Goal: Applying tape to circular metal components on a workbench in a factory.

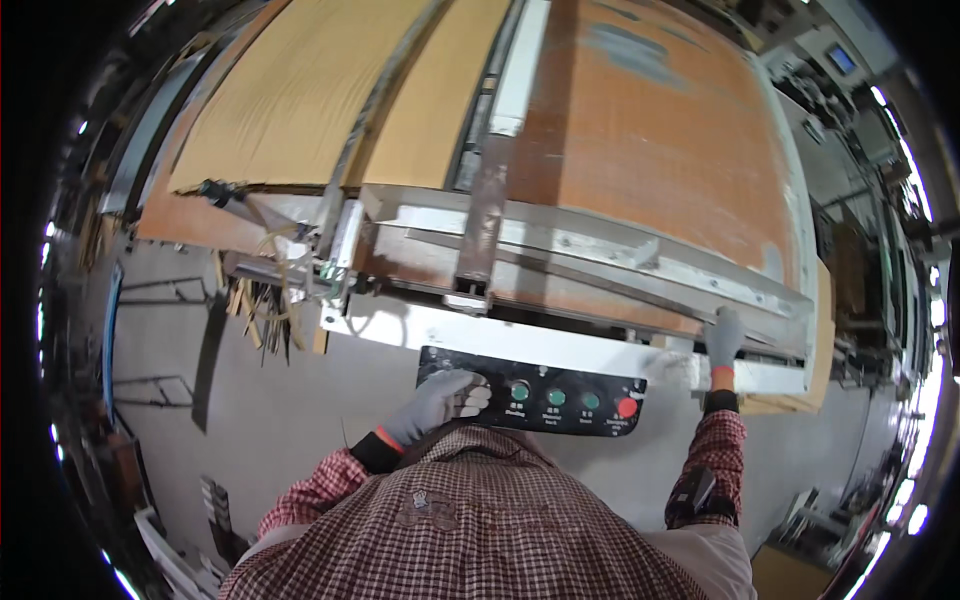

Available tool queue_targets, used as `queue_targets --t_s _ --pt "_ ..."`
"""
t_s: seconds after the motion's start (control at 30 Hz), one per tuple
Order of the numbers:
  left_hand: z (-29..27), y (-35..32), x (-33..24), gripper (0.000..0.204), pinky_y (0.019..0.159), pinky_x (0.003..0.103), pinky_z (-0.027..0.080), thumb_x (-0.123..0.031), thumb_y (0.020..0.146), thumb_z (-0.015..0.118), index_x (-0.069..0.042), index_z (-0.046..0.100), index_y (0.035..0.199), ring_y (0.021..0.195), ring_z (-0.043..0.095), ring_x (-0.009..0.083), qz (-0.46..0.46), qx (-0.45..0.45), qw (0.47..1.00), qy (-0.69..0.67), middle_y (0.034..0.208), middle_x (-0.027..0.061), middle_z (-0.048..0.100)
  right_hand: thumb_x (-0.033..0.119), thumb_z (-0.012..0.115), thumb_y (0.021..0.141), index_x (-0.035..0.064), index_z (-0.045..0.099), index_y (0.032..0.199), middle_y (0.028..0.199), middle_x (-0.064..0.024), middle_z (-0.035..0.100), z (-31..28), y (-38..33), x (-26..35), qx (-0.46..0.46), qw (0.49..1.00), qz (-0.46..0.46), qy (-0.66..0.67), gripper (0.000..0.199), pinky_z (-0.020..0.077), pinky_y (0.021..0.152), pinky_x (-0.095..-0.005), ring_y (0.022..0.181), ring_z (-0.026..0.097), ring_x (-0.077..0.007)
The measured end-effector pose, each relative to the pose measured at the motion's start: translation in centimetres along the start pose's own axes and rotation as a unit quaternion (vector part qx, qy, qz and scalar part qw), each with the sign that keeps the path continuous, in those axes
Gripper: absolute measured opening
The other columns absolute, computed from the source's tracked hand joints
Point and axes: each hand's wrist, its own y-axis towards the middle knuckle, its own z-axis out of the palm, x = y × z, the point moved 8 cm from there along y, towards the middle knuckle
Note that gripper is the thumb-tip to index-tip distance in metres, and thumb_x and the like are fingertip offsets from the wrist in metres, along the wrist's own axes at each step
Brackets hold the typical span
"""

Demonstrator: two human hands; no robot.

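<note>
left hand [440, 405]: gloved, fingers [474, 396] bent | right hand [724, 338]: gloved, arm [714, 450] extended forward

Lt mod. | blown-out glare [937, 375] R rim | fisheye bend @ edges | dk corners [22, 25]

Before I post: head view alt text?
Gloved left hand lies over the left end of a black control panel with green buttons and a red button; gloved right hand is at a white machine frame. Beyond are a yellowish sheet and an orange-brown surface.

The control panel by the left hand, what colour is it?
Black panel, best seen in head view.
</note>
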Motion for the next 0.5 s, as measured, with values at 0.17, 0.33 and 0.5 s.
queue_targets --t_s 0.17,0.33,0.5 --pt "-6.2 -8.1 -0.6 0.032 0.082 0.033 0.051 -0.027 0.101 0.05 0.001 0.057 0.113 0.093 0.062 0.0214 0.16 -0.135 0.976 -0.065 0.101 0.0115 0.064 0.013 0.059 0.085 0.0034 0.064 0.114 0.111 -0.0206 0.064 3.1 -2.8 22.2 0.195 0.853 -0.238 0.422 0.031 0.0453 0.095 -0.0411 0.106 0.059 -0.0381" --pt "-16.2 -15.8 0.4 0.032 0.082 0.031 0.052 -0.029 0.099 0.055 -0.003 0.06 0.116 0.091 0.063 0.0184 0.285 -0.164 0.942 -0.068 0.108 0.0079 0.066 0.021 0.062 0.085 0.0018 0.068 0.088 0.094 -0.0188 0.066 9.7 1.3 25.1 0.162 0.912 -0.195 0.322 0.02 0.0472 0.078 -0.0435 0.087 0.061 -0.0325" --pt "-27.8 -27.3 6.5 0.038 0.085 0.038 0.051 -0.029 0.088 0.066 -0.004 0.06 0.115 0.096 0.063 0.0294 0.388 -0.378 0.77 0.337 0.107 0.0153 0.064 0.036 0.058 0.086 0.0053 0.066 0.074 0.073 -0.0187 0.063 11.5 6.1 27.1 -0.02 0.966 -0.246 0.076 0.034 0.0502 0.066 -0.0463 0.073 0.062 -0.0372"
